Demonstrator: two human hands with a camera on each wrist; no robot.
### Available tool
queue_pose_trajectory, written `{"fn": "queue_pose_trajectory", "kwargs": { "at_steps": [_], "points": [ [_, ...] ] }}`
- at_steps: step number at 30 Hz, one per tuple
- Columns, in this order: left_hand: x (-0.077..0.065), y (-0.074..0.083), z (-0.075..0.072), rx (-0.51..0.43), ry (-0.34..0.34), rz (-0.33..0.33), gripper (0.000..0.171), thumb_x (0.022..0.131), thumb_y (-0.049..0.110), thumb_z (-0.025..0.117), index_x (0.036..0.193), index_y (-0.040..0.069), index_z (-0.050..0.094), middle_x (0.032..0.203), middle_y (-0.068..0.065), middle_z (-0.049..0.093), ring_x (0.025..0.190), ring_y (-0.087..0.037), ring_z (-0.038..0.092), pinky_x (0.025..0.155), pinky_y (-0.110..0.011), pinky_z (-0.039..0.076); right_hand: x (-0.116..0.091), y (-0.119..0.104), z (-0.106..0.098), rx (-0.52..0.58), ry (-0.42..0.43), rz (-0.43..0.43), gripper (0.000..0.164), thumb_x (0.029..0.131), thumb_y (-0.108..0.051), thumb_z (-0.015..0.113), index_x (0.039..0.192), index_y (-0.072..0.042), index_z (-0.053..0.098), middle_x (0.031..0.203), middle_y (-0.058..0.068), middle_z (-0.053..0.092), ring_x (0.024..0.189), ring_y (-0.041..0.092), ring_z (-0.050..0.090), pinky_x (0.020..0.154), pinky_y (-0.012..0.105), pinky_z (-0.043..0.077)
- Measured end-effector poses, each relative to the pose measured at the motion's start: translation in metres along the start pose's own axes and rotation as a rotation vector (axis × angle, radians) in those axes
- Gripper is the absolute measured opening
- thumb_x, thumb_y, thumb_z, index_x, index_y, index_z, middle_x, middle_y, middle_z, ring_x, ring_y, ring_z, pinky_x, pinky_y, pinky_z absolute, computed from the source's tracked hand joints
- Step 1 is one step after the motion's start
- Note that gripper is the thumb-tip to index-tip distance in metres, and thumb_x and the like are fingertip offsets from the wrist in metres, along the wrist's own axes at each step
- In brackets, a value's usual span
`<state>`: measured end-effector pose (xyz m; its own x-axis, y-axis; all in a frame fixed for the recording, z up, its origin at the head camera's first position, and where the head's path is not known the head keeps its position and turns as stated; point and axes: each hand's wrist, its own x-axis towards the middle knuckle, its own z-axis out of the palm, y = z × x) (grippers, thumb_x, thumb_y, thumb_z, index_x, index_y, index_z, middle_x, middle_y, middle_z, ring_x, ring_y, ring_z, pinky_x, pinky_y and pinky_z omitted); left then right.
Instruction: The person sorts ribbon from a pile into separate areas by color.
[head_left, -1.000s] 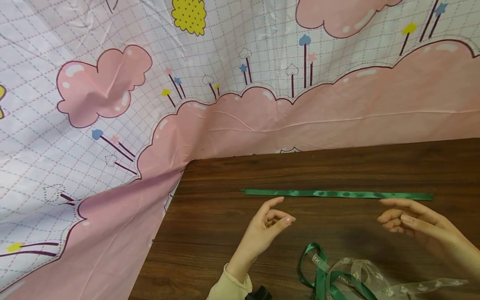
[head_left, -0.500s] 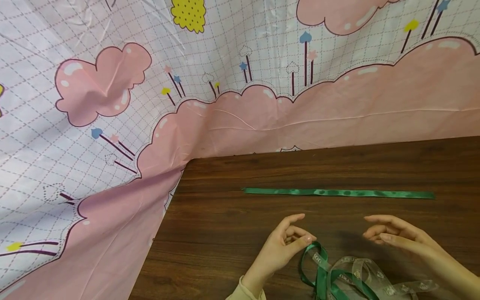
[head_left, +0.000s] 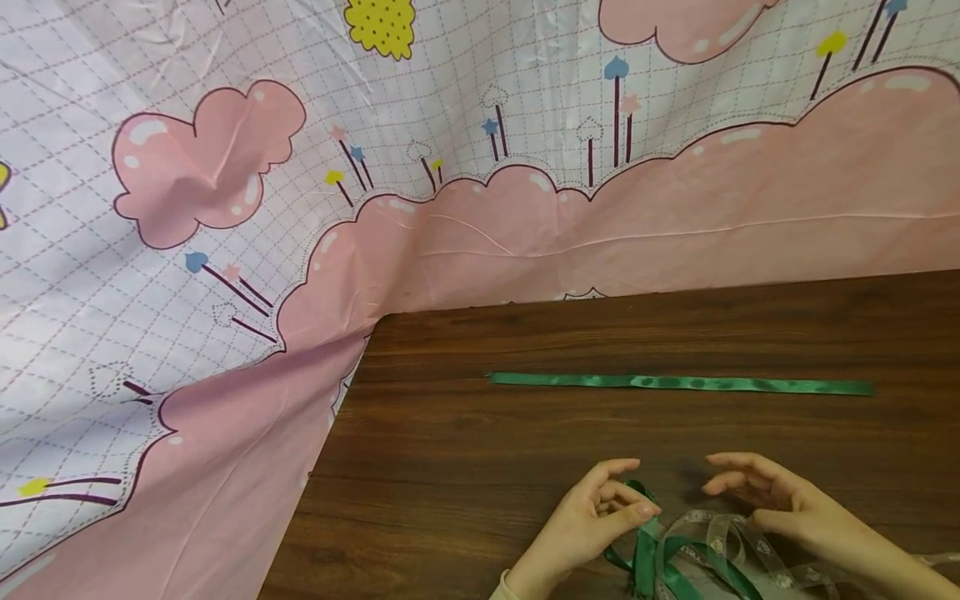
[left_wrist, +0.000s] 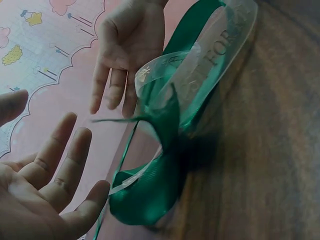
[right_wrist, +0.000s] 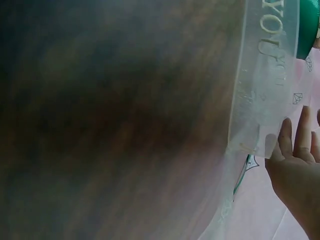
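Observation:
A loose heap of green satin ribbon and sheer printed ribbon lies at the front of the table in the head view. Over its left side, my left hand has loosely bent fingers, thumb tip in front of the green loop; contact is unclear. On the other side, my right hand hovers with fingers slightly spread and holds nothing visible. In the left wrist view, the left hand is beside a green ribbon loop, and the right hand is beyond it.
A separate green ribbon strip lies straight across the dark wooden table, behind the heap. A pink and white printed cloth hangs along the back and left edges. Pale lettering marks the sheer ribbon in both wrist views.
Both hands have moved toward the front of the table and closer together, from near the straight strip to the ribbon heap. The strip stays lying flat.

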<state>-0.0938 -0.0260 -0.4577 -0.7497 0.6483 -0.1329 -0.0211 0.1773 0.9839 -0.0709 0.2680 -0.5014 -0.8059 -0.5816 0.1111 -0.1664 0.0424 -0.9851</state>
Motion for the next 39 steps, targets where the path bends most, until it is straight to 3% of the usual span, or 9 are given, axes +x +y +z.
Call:
{"fn": "queue_pose_trajectory", "kwargs": {
  "at_steps": [4, 6, 9, 16, 20, 25, 29, 35, 39],
  "points": [
    [0.000, -0.002, 0.003, 0.006, -0.012, -0.010, 0.052, 0.093, 0.031, 0.055, 0.139, 0.014, 0.037, 0.110, 0.000, 0.067, 0.089, 0.001, 0.059, 0.082, -0.021, 0.049, 0.000, 0.004, 0.004, -0.106, -0.024, -0.019, 0.062, 0.085, 0.016, 0.044, 0.142, 0.004, 0.021, 0.126, -0.002, 0.054, 0.119, -0.011, 0.040, 0.078, 0.044, 0.047],
    [0.000, -0.002, 0.005, -0.001, -0.010, -0.017, 0.051, 0.093, 0.031, 0.056, 0.139, 0.015, 0.038, 0.109, 0.001, 0.067, 0.090, 0.001, 0.059, 0.082, -0.021, 0.049, 0.001, 0.006, 0.006, -0.081, -0.049, -0.056, 0.061, 0.086, 0.016, 0.044, 0.142, 0.004, 0.022, 0.125, -0.001, 0.053, 0.119, -0.009, 0.040, 0.082, 0.034, 0.048],
    [-0.001, -0.003, 0.007, -0.024, -0.012, -0.035, 0.051, 0.093, 0.032, 0.057, 0.139, 0.017, 0.039, 0.108, 0.003, 0.067, 0.091, 0.000, 0.060, 0.080, -0.021, 0.049, 0.003, 0.006, 0.012, -0.036, -0.079, -0.085, 0.059, 0.089, 0.015, 0.044, 0.142, 0.002, 0.024, 0.125, -0.003, 0.051, 0.117, -0.007, 0.043, 0.078, 0.018, 0.047],
    [0.000, -0.005, 0.011, -0.063, -0.044, -0.045, 0.050, 0.094, 0.029, 0.056, 0.139, 0.016, 0.038, 0.109, 0.001, 0.067, 0.092, -0.004, 0.063, 0.080, -0.020, 0.051, 0.004, 0.001, 0.020, -0.147, -0.073, -0.021, 0.053, 0.091, 0.007, 0.049, 0.139, 0.002, 0.029, 0.118, -0.003, 0.053, 0.110, -0.007, 0.046, 0.075, 0.015, 0.045],
    [0.000, -0.005, 0.013, -0.055, -0.057, -0.065, 0.050, 0.094, 0.030, 0.055, 0.139, 0.017, 0.038, 0.109, 0.003, 0.066, 0.092, -0.003, 0.063, 0.080, -0.020, 0.051, 0.006, 0.000, 0.023, -0.137, -0.067, -0.021, 0.050, 0.092, 0.006, 0.048, 0.138, 0.005, 0.029, 0.110, 0.002, 0.054, 0.106, -0.003, 0.048, 0.074, 0.017, 0.046],
    [0.001, -0.005, 0.016, -0.033, -0.084, -0.079, 0.051, 0.094, 0.031, 0.056, 0.139, 0.017, 0.037, 0.112, 0.005, 0.065, 0.091, 0.000, 0.061, 0.082, -0.022, 0.051, 0.011, -0.006, 0.030, -0.144, -0.026, -0.166, 0.052, 0.088, 0.015, 0.047, 0.136, 0.009, 0.028, 0.102, 0.002, 0.053, 0.095, 0.007, 0.053, 0.071, 0.020, 0.048],
    [0.001, -0.004, 0.022, -0.003, -0.092, -0.078, 0.052, 0.093, 0.026, 0.057, 0.139, 0.014, 0.034, 0.114, 0.006, 0.064, 0.090, 0.001, 0.059, 0.083, -0.023, 0.050, 0.015, -0.014, 0.034, -0.072, -0.033, -0.191, 0.052, 0.089, 0.018, 0.039, 0.138, 0.007, 0.025, 0.100, -0.002, 0.050, 0.086, 0.013, 0.051, 0.061, 0.024, 0.046],
    [0.003, -0.002, 0.029, -0.017, -0.114, -0.150, 0.059, 0.090, 0.026, 0.062, 0.140, 0.021, 0.031, 0.118, 0.012, 0.061, 0.090, 0.001, 0.058, 0.079, -0.021, 0.051, 0.019, -0.026, 0.040, 0.058, -0.077, -0.192, 0.053, 0.090, 0.020, 0.029, 0.140, 0.007, 0.019, 0.102, 0.000, 0.049, 0.088, 0.017, 0.052, 0.074, 0.022, 0.047],
    [0.003, -0.002, 0.030, -0.049, -0.181, -0.145, 0.058, 0.090, 0.022, 0.062, 0.139, 0.026, 0.030, 0.114, 0.005, 0.065, 0.090, 0.002, 0.059, 0.078, -0.018, 0.050, 0.021, -0.033, 0.043, 0.163, -0.106, -0.193, 0.057, 0.089, 0.020, 0.026, 0.142, 0.000, 0.019, 0.102, -0.001, 0.049, 0.084, 0.020, 0.054, 0.068, 0.025, 0.051]
  ]
}}
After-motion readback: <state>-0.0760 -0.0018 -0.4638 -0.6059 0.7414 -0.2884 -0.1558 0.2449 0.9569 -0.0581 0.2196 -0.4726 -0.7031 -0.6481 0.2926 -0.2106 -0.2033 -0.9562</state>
